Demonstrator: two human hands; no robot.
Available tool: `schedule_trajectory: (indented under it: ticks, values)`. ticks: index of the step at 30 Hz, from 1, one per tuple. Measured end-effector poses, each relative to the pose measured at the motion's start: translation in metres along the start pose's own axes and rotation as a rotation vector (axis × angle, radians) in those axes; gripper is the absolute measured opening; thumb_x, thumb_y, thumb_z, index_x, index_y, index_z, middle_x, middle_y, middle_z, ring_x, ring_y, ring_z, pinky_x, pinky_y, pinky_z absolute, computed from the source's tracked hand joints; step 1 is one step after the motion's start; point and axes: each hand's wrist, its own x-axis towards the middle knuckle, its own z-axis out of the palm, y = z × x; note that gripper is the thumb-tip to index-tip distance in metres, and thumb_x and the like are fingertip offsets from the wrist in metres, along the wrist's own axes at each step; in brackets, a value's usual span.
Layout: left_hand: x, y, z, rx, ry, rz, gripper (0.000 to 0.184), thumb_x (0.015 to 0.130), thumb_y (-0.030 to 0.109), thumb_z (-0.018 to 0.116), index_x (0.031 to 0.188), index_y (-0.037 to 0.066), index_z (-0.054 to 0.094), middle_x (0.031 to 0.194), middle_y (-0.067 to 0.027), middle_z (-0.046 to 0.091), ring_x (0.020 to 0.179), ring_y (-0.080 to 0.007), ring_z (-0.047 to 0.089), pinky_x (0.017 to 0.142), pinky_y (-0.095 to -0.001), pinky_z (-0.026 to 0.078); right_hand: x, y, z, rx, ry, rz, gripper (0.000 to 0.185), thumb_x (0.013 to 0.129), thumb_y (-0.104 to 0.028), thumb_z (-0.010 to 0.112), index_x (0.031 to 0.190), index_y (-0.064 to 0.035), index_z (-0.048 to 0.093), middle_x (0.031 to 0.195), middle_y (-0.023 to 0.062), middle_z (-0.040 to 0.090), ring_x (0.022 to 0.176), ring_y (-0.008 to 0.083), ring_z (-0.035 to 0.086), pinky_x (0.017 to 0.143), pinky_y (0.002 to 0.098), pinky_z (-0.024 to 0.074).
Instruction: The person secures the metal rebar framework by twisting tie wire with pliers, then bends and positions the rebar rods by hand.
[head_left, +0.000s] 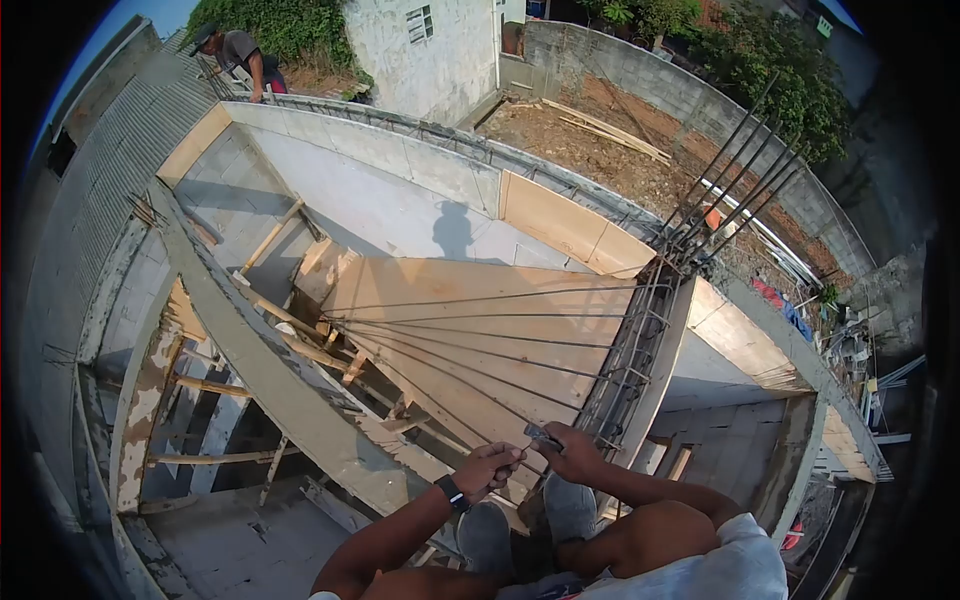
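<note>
My left hand [488,470], with a dark watch on the wrist, is closed in a pinch on a thin wire [526,447]. Close beside it, my right hand [574,456] grips a short metal tool [541,435] that looks like pincers. The tool's head points toward my left fingers. Both hands are low over a plywood panel [470,300], near the ends of several steel reinforcing bars [480,350] that fan out across it. To the right of the bars runs a rebar cage [625,370] inside a formwork channel.
My shoes [570,505] stand just below my hands. A concrete beam [270,375] curves along the left, with deep openings and wooden props beneath. Upright rebar [735,190] sticks up at the right corner. Another person [240,62] bends over the far left wall.
</note>
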Motion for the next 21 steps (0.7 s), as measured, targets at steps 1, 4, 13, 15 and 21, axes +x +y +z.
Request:
schedule_trajectory:
  ticks: [1, 4, 13, 15, 21]
  values:
    - [-0.003, 0.001, 0.004, -0.02, 0.015, 0.007, 0.018, 0.095, 0.022, 0.063, 0.102, 0.005, 0.063, 0.077, 0.004, 0.053, 0.056, -0.0021, 0.04, 0.047, -0.0177, 0.031, -0.002, -0.001, 0.0, -0.015, 0.013, 0.001, 0.023, 0.09, -0.025, 0.065, 0.093, -0.0025, 0.059, 0.082, 0.0197, 0.061, 0.076, 0.041, 0.061, 0.066, 0.0446, 0.0484]
    - [-0.002, 0.001, 0.007, -0.071, 0.06, 0.014, 0.017, 0.096, 0.022, 0.061, 0.101, 0.005, 0.063, 0.076, 0.0046, 0.052, 0.054, -0.0017, 0.039, 0.046, -0.0174, 0.031, 0.001, -0.005, -0.002, -0.045, 0.001, -0.02, 0.023, 0.09, -0.024, 0.064, 0.092, -0.0024, 0.059, 0.082, 0.0196, 0.061, 0.077, 0.0416, 0.061, 0.066, 0.0458, 0.0487]
    - [-0.005, 0.01, 0.009, -0.099, 0.111, 0.018, 0.014, 0.096, 0.018, 0.06, 0.1, 0.005, 0.059, 0.078, 0.0024, 0.053, 0.054, -0.0017, 0.038, 0.045, -0.0163, 0.031, 0.011, -0.002, -0.01, -0.052, -0.119, -0.046, 0.023, 0.088, -0.026, 0.064, 0.095, -0.0048, 0.059, 0.086, 0.0197, 0.063, 0.079, 0.0405, 0.063, 0.068, 0.0473, 0.0494]
    - [-0.005, 0.011, 0.012, -0.101, 0.126, 0.015, 0.015, 0.096, 0.018, 0.06, 0.1, 0.004, 0.059, 0.078, 0.0024, 0.053, 0.054, -0.0018, 0.038, 0.044, -0.0164, 0.031, 0.01, 0.003, -0.005, -0.08, -0.077, -0.067, 0.022, 0.086, -0.025, 0.065, 0.096, -0.0058, 0.06, 0.085, 0.0201, 0.064, 0.08, 0.04, 0.064, 0.069, 0.0475, 0.0501]
    - [-0.001, 0.011, 0.016, -0.18, 0.161, 0.087, 0.017, 0.095, 0.019, 0.062, 0.101, 0.003, 0.06, 0.078, 0.0023, 0.053, 0.054, -0.0021, 0.04, 0.043, -0.0167, 0.031, 0.01, -0.002, 0.001, -0.146, -0.067, 0.062, 0.024, 0.083, -0.023, 0.066, 0.099, -0.0056, 0.059, 0.084, 0.0215, 0.064, 0.08, 0.0407, 0.064, 0.07, 0.0494, 0.0501]
